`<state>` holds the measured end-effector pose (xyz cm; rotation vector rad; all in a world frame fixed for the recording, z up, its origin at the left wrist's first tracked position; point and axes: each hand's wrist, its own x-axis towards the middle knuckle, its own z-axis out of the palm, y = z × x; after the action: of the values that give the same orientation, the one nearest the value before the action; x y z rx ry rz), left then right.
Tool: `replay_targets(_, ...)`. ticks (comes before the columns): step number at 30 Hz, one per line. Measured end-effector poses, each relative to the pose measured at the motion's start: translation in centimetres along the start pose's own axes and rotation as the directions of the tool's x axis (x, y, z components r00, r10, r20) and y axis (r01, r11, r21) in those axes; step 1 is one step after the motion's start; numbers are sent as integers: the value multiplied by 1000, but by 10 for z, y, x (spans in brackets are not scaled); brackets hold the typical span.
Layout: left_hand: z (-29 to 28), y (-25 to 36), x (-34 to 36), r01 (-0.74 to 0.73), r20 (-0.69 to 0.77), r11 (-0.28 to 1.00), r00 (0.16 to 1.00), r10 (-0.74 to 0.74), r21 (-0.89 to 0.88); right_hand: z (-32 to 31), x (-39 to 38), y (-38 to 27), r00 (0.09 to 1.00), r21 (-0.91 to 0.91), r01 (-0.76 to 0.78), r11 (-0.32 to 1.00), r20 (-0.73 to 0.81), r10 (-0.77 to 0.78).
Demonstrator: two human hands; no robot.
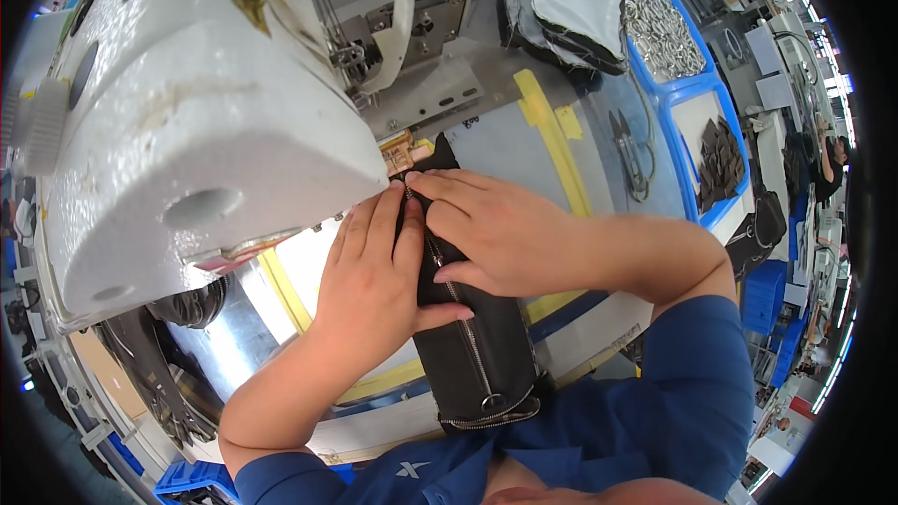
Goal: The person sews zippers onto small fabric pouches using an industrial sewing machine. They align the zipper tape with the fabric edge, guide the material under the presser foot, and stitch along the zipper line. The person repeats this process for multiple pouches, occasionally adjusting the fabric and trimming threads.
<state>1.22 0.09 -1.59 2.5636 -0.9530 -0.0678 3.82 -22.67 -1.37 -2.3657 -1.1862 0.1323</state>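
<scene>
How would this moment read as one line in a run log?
left hand: pressing black zippered pouch | right hand: pressing pouch beside zipper | pouch end: under white sewing machine head

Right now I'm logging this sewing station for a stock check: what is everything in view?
Sewing machine: one, white, upper left, over the work.
Zippered piece: one, black with silver zipper, centre, under both hands.
Blue tray: one, upper right, two compartments.
Metal rings: a pile, silver, tray's far compartment.
Dark fabric pieces: a stack, tray's near compartment.
Thread snips: one, dark, left of the tray.
Grey pouches: several, top centre.
Yellow tape: strips on the metal table.
Left hand: flat on the piece.
Right hand: pressing the zipper.
</scene>
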Motion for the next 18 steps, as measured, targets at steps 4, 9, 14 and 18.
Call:
replay_targets(4, 1, 1, 0, 2, -11, 1000, 1000, -2, 11, 1, 1, 0, 1000, 37, 8, 999, -14, -8)
replay_targets(9, -4, 1, 1, -13, -29, 1000, 999, 14, 10, 5, 1, 1, 999, 81, -14, 997, -39, 17)
replay_targets(14, -3, 1, 1, -12, -35, 1000, 999, 13, 13, 3, 1, 1, 999, 82, -28, 996, -35, 31)
replay_targets(18, -2, 2, 0, 0, -27, 1000, 1000, 1, 30, 3, 0, -1, 998, 50, -36, 998, -56, 39)
